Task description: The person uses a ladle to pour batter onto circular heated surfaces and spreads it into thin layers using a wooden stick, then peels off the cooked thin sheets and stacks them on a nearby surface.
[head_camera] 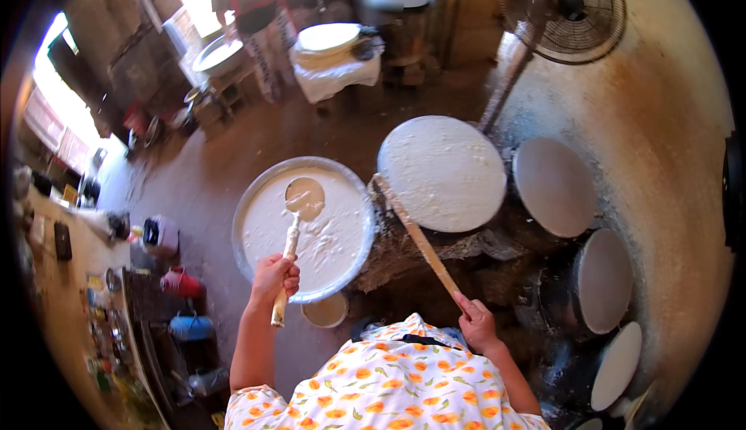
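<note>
Closed around the handle of a ladle (304, 197), my left hand (275, 278) is over the near left edge of a wide metal basin (366, 243). White, lumpy batter (262, 220) fills the basin, and the ladle's round bowl is at its surface. My right hand (478, 322) grips the near end of a long flat wooden stick (422, 243). The stick's far end lies at the left rim of a round surface (443, 173) covered in a white, lumpy layer. A small round bowl (325, 310) stands below the basin's near edge.
Several round-topped vessels (553, 188) curve along the right wall. A pedestal fan (568, 7) stands at the upper right. A person (250, 10) stands at the back beside a basin (218, 57) and a cloth-covered stand (335, 77). A red container (180, 283) and a blue one (192, 327) are at left.
</note>
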Motion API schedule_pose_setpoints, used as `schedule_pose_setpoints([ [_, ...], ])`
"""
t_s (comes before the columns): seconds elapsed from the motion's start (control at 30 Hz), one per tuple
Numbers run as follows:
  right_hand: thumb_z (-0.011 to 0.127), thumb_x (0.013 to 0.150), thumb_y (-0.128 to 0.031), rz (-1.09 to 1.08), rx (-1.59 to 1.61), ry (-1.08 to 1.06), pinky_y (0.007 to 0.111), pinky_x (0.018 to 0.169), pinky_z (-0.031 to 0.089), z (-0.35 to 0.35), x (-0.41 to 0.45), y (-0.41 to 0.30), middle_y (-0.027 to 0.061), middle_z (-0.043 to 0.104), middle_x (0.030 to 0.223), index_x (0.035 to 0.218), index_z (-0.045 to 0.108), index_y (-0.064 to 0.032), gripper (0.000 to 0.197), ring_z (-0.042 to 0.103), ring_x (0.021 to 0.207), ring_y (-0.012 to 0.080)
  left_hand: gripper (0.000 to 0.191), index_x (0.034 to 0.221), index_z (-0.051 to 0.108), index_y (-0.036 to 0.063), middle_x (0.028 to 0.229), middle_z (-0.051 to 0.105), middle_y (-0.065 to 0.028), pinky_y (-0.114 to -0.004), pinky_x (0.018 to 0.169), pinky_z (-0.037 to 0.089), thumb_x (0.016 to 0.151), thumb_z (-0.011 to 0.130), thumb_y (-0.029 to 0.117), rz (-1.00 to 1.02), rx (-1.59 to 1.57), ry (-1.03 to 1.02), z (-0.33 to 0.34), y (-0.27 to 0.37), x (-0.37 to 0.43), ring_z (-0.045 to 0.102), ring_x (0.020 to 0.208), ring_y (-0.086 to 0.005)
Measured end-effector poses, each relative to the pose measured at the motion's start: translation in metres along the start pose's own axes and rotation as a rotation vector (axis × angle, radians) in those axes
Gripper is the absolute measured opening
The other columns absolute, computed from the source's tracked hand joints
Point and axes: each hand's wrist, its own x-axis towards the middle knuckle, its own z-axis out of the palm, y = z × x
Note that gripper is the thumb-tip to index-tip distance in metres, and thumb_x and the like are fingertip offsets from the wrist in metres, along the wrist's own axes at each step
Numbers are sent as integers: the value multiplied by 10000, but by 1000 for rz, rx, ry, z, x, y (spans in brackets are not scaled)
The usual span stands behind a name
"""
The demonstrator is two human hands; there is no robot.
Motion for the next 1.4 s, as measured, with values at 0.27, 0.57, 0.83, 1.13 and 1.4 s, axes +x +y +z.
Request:
schedule_pose_setpoints([
  [0.27, 567, 727, 40, -27, -87, 270, 374, 570, 495, -70, 18, 58, 81, 508, 751, 1254, 561, -282, 618, 560, 628, 274, 159, 776, 465, 47, 589, 449, -10, -260, 319, 342, 909, 487, 130, 249, 420, -333, 238, 6, -2, 416, 392, -92],
  [0.57, 631, 702, -4, 246, -448, 505, 410, 601, 489, -200, 6, 165, 93, 491, 795, 1354, 431, -289, 740, 558, 683, 298, 176, 746, 460, 36, 518, 452, -25, -266, 317, 356, 887, 532, 111, 451, 602, -649, 502, -84, 44, 423, 348, -112],
  [0.83, 604, 750, -54, 641, -389, 413, 455, 651, 496, -218, -30, 199, 174, 514, 903, 1388, 371, -212, 697, 581, 739, 354, 196, 729, 443, 38, 516, 446, -29, -274, 321, 345, 872, 538, 132, 350, 818, -877, 610, -164, 113, 427, 359, -112],
  [1.13, 544, 731, 24, 657, -211, 586, 414, 740, 511, -194, -24, 192, 212, 607, 1013, 1300, 487, -121, 589, 605, 883, 380, 489, 1317, 445, 71, 916, 613, -172, -471, 658, 516, 835, 494, 139, 1323, 1706, -707, 629, -102, 187, 635, 740, -373],
  [1.4, 504, 746, 42, 578, -52, 741, 395, 846, 478, -159, -7, 197, 216, 600, 1109, 1277, 509, -79, 545, 591, 1006, 353, 445, 1286, 476, 28, 820, 595, -127, -376, 583, 509, 845, 526, 53, 1482, 1019, -698, 626, -28, 169, 619, 657, -232],
])
